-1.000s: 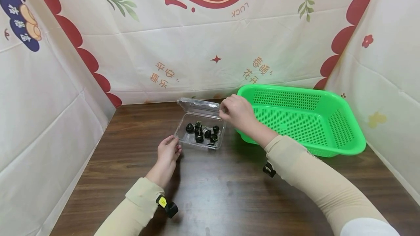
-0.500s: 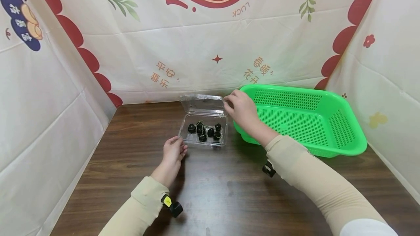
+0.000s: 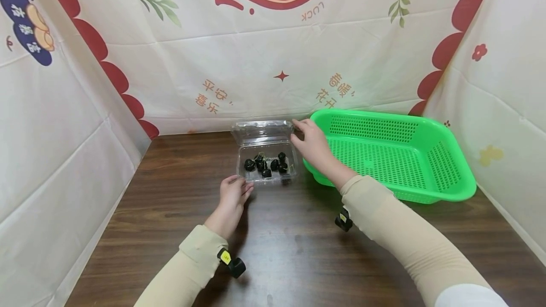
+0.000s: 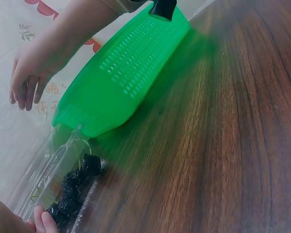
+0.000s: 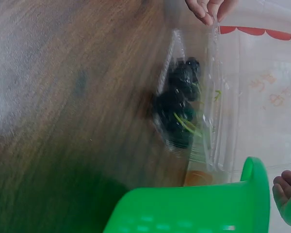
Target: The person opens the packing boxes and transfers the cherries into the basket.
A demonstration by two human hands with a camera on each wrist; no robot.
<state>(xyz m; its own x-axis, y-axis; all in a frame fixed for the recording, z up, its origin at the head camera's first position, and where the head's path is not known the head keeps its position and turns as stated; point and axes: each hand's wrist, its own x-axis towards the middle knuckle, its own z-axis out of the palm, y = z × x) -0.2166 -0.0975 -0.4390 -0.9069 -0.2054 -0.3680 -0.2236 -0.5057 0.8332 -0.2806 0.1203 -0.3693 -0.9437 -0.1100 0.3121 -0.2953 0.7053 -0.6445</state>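
A clear plastic clamshell box (image 3: 243,148) sits at the back middle of the table, its lid (image 3: 263,131) raised behind it. Several dark cherries (image 3: 274,165) with green stems lie inside, also seen in the right wrist view as blurred cherries (image 5: 177,111). My left hand (image 3: 232,198) pinches the box's front left edge between thumb and fingers. Beside the lid's right end is my right hand (image 3: 313,146). In the left wrist view that right hand (image 4: 36,73) hangs above the box, fingers loose, apart from the lid.
A green perforated plastic basket (image 3: 462,188) stands to the right, close beside the box. Behind runs a printed white cloth (image 3: 256,60), with further cloth walls at both sides. The brown wooden table (image 3: 290,259) extends toward me in front.
My left hand has moved right and slightly back, and the box has shifted and turned straighter. The lid leans further back. My right hand has let go of it, fingers loosened.
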